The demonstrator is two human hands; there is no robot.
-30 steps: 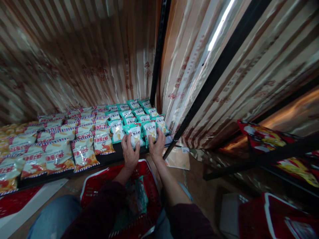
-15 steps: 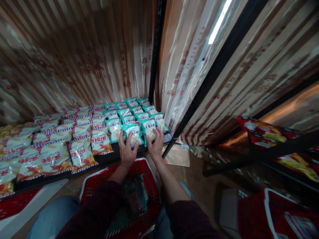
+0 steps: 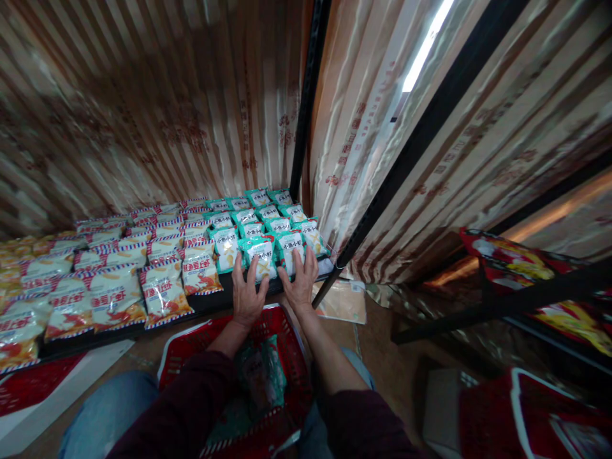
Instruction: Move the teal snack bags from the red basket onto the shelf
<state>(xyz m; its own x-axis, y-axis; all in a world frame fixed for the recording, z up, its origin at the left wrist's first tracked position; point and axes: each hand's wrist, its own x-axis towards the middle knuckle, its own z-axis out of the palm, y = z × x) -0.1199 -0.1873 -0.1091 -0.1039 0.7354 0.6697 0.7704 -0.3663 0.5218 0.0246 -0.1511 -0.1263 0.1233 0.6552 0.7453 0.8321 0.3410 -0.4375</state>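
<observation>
Rows of teal-and-white snack bags stand at the right end of a low black shelf (image 3: pixel 210 299). My left hand (image 3: pixel 248 298), fingers spread, is at the lower part of a front-row snack bag (image 3: pixel 259 252). Beside it, my right hand (image 3: pixel 301 284) is spread open against the lower edge of the neighbouring snack bag (image 3: pixel 290 247). Neither hand is closed round a bag. Below my forearms sits a red basket (image 3: pixel 179 349) with several more teal packets (image 3: pixel 272 366) inside, partly hidden by my sleeves.
White-and-orange snack bags (image 3: pixel 115 294) fill the shelf's left side. A black metal post (image 3: pixel 356 245) rises at the shelf's right corner. Red-and-yellow bags (image 3: pixel 526 261) lie on another shelf at right, above a red basket (image 3: pixel 492 408). Flat cardboard (image 3: pixel 342 301) lies on the floor.
The whole view has shifted slightly. Both hands stay at the front bags, with the fingers drawn slightly lower on them. The bags look much the same.
</observation>
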